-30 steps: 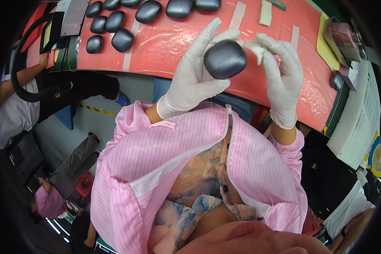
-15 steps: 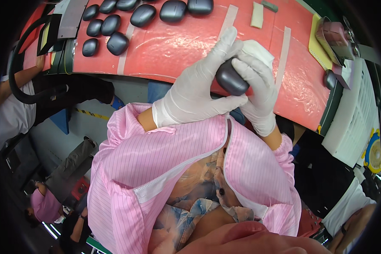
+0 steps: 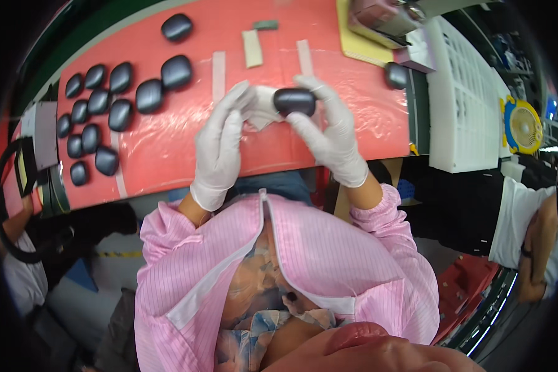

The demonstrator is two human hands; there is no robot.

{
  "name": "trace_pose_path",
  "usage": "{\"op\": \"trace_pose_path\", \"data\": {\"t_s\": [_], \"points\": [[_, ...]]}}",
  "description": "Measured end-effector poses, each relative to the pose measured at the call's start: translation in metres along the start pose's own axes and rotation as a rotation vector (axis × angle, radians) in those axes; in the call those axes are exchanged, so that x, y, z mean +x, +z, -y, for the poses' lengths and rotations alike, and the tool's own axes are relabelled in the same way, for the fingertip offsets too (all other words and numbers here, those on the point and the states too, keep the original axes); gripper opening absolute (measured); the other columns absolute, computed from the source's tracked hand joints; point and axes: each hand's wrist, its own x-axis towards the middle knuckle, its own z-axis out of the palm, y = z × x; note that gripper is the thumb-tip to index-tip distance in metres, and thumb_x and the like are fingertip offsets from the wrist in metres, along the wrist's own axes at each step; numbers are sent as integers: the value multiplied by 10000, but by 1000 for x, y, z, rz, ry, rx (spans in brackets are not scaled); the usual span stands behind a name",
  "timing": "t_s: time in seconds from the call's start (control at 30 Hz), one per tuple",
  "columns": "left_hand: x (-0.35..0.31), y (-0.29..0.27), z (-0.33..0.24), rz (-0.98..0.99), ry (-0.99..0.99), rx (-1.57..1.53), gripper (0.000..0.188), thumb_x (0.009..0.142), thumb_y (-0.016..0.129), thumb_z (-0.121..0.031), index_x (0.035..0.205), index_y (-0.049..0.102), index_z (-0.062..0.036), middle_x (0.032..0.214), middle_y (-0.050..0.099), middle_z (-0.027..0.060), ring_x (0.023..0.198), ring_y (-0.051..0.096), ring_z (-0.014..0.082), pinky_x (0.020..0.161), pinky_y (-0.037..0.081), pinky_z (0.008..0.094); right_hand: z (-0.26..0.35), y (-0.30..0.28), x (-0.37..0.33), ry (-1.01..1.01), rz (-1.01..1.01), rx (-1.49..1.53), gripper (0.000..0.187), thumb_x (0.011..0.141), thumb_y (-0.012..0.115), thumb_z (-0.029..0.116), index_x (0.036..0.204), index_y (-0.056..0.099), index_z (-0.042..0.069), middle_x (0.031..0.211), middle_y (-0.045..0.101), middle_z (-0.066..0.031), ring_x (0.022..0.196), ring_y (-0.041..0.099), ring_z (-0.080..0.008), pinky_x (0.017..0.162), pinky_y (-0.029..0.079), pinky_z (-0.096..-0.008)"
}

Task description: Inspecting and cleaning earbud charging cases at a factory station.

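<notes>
Both my hands wear white gloves. My right hand (image 3: 332, 133) grips a dark grey, rounded earbud case (image 3: 294, 102) between thumb and fingers, raised over the red table mat. A seam line runs across the case. To its left, my left hand (image 3: 220, 139) has its fingers bent around the edge of a crumpled white cloth (image 3: 264, 110), which hangs between the two hands near the case. The left hand is apart from the case.
Several more dark cases (image 3: 121, 115) lie on the red mat (image 3: 161, 149) at left. A beige strip (image 3: 252, 49) and small grey-green block (image 3: 266, 25) lie ahead. One grey case (image 3: 396, 75) sits at right, near a yellow pad (image 3: 356, 49) and a white ribbed tray (image 3: 462, 99).
My hands have moved apart; earlier both were around the case. The right hand now holds it alone, turned sideways, and the cloth is now by the left fingers. The view has swung right.
</notes>
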Motion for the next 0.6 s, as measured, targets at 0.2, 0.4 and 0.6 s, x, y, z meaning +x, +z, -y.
{"op": "trace_pose_path", "data": {"t_s": [0.2,0.4,0.6], "points": [[3,-6,18,3,-57,-196,301,973,416,-106,1221,496,45,1115,609,149,1030,588,183,902,456,311,-59,-88,40,-1,-175,-735,302,770,646,110,1053,602,14,947,608,-143,878,572,-309,814,451,-390],[0,-7,24,-9,-107,-216,268,951,450,-44,1203,509,27,1023,630,109,954,617,164,813,491,271,-80,-94,35,-18,-142,-979,385,826,621,245,1181,602,98,1098,575,-94,1107,494,-279,1056,214,-535],[-1,-14,-6,131,-239,-122,267,927,464,-7,1185,520,37,1083,613,103,1005,596,167,890,467,299,-85,-100,31,90,-169,-983,399,803,638,233,1176,592,99,1170,543,-152,1111,504,-321,1028,289,-532]]}}
